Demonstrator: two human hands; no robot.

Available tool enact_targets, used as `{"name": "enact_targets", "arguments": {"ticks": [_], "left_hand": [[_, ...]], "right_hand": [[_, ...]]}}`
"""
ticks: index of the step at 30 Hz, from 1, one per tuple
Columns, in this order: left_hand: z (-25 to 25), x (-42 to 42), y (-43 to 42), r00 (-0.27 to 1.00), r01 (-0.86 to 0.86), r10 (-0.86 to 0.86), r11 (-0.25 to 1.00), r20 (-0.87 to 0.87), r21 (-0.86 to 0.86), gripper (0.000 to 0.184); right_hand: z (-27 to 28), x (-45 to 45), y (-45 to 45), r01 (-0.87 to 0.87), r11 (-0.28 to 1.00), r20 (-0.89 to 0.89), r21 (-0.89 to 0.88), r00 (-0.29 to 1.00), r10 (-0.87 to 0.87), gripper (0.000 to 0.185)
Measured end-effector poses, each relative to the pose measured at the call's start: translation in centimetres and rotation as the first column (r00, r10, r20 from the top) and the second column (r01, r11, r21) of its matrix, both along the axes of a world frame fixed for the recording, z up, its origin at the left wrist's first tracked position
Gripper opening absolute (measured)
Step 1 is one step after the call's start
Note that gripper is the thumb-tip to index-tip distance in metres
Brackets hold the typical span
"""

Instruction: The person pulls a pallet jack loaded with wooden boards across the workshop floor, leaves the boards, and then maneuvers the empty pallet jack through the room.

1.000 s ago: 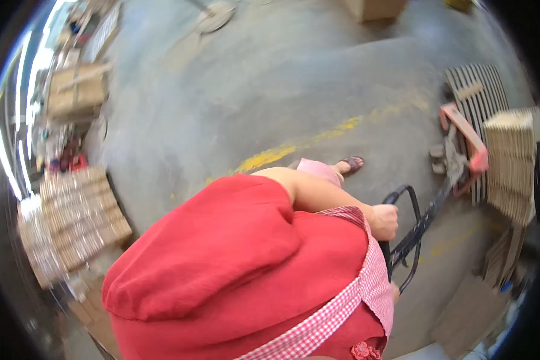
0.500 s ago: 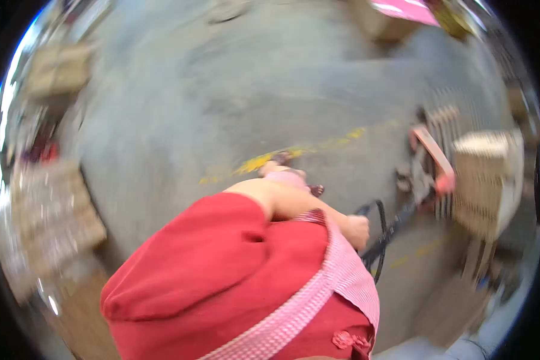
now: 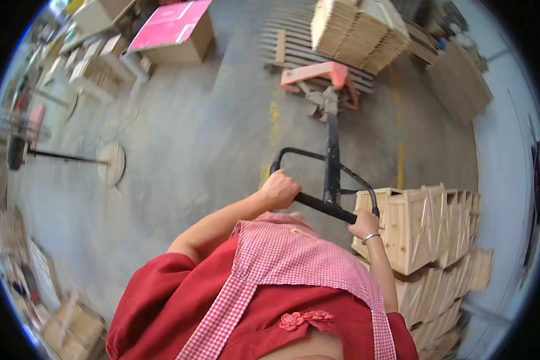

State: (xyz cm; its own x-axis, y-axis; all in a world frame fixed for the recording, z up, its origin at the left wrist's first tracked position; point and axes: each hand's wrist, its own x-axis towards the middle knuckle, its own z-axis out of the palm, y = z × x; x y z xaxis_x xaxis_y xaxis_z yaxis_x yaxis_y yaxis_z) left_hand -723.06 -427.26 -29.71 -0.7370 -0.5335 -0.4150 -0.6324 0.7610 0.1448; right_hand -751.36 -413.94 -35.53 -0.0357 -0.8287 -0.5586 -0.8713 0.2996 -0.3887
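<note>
Both my hands are on the black handle [image 3: 323, 207] of a pallet jack. My left hand [image 3: 281, 189] is closed round its left end. My right hand [image 3: 365, 224], with a bracelet at the wrist, is wrapped round the right end. A black shaft [image 3: 332, 157] runs from the handle to the jack's orange-red body [image 3: 315, 73]. Beyond it, a slatted pallet [image 3: 280, 48] bears a stack of light wooden pieces [image 3: 359, 35].
Wooden crates [image 3: 405, 222] are stacked close by my right arm. A pink-topped cardboard box [image 3: 177, 45] stands at the upper left. At left is a fan stand with a round base [image 3: 111, 165]. Leaning brown boards [image 3: 460, 81] are by the wall [image 3: 492, 162].
My view has swung right, so the jack now stands ahead of me. My right hand, mostly hidden before, shows on the handle. The crates and pink-topped box are more fully in view.
</note>
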Motion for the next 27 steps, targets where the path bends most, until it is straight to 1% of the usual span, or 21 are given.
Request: {"name": "enact_targets", "arguments": {"ticks": [2,3,4,5,7,8,10,11,12,14,17,18,19,21,22,24,27], "left_hand": [[0.4,1.7,-0.2,0.999,-0.02,0.02,1.0,-0.036,0.001,0.01],[0.5,2.5,0.6,0.999,0.0,0.0,1.0,-0.047,-0.003,0.011],[0.5,3.1,1.1,0.998,0.02,-0.02,1.0,-0.059,-0.008,0.012],[1.5,3.7,2.3,0.998,0.029,-0.03,0.999,-0.056,-0.013,0.012],[3.6,4.9,3.9,0.997,0.017,-0.021,0.998,0.074,0.059,0.013],[3.6,5.8,4.4,0.997,0.027,-0.031,0.998,0.077,0.053,0.013],[2.8,7.6,5.2,0.998,0.068,-0.068,0.996,-0.008,-0.059,0.013],[2.6,8.3,5.6,0.999,0.04,-0.039,0.999,0.038,-0.009,0.013],[2.4,8.9,6.1,0.998,0.049,-0.048,0.999,0.036,-0.013,0.013],[3.0,10.0,7.2,0.994,0.066,-0.075,0.992,0.075,0.111,0.012],[4.2,11.6,8.7,0.993,0.086,-0.096,0.989,0.074,0.122,0.01],[4.6,12.3,9.0,0.993,0.089,-0.099,0.988,0.067,0.128,0.009],[5.0,13.2,9.0,0.991,0.102,-0.112,0.986,0.067,0.132,0.009],[5.8,15.5,9.2,0.995,0.091,-0.095,0.988,0.027,0.128,0.009],[6.0,16.3,9.3,0.992,0.119,-0.124,0.983,0.028,0.143,0.009],[6.9,18.4,9.7,0.995,0.101,-0.101,0.988,-0.005,0.114,0.01],[7.6,20.7,10.0,0.993,0.114,-0.117,0.984,0.019,0.141,0.01]], "right_hand": [[0.4,1.2,0.0,-0.027,1.0,-0.02,-0.011,0.999,0.027,0.021],[0.3,1.9,0.8,-0.042,0.999,-0.039,-0.025,0.998,0.041,0.023],[1.0,2.7,1.5,-0.017,1.0,-0.008,0.004,1.0,0.017,0.024],[1.4,3.5,2.7,-0.036,0.999,-0.012,-0.011,0.999,0.036,0.024],[1.7,5.4,4.4,-0.045,0.999,-0.013,-0.031,0.999,0.044,0.024],[1.6,6.5,5.1,-0.025,0.999,-0.008,-0.028,1.0,0.025,0.023],[1.8,8.3,6.1,0.005,1.0,-0.001,-0.031,1.0,-0.005,0.022],[2.1,9.1,6.5,0.017,1.0,0.013,-0.023,1.0,-0.017,0.02],[2.3,9.7,7.2,0.028,1.0,0.023,-0.014,0.999,-0.028,0.018],[2.5,11.0,9.3,0.057,0.998,0.032,-0.031,0.998,-0.056,0.016],[2.1,13.0,11.5,0.061,0.998,0.043,-0.008,0.997,-0.06,0.017],[1.9,13.9,12.0,0.061,0.998,0.039,-0.029,0.997,-0.06,0.017],[2.2,14.8,12.4,0.061,0.997,0.034,-0.05,0.998,-0.06,0.018],[3.1,17.4,13.4,0.084,0.996,0.04,-0.034,0.996,-0.083,0.018],[3.7,18.5,13.6,0.079,0.996,0.045,-0.033,0.996,-0.077,0.018],[4.8,21.1,14.7,0.132,0.991,0.075,-0.019,0.989,-0.13,0.018],[5.6,23.7,16.0,0.142,0.988,0.059,-0.052,0.989,-0.139,0.019]]}}
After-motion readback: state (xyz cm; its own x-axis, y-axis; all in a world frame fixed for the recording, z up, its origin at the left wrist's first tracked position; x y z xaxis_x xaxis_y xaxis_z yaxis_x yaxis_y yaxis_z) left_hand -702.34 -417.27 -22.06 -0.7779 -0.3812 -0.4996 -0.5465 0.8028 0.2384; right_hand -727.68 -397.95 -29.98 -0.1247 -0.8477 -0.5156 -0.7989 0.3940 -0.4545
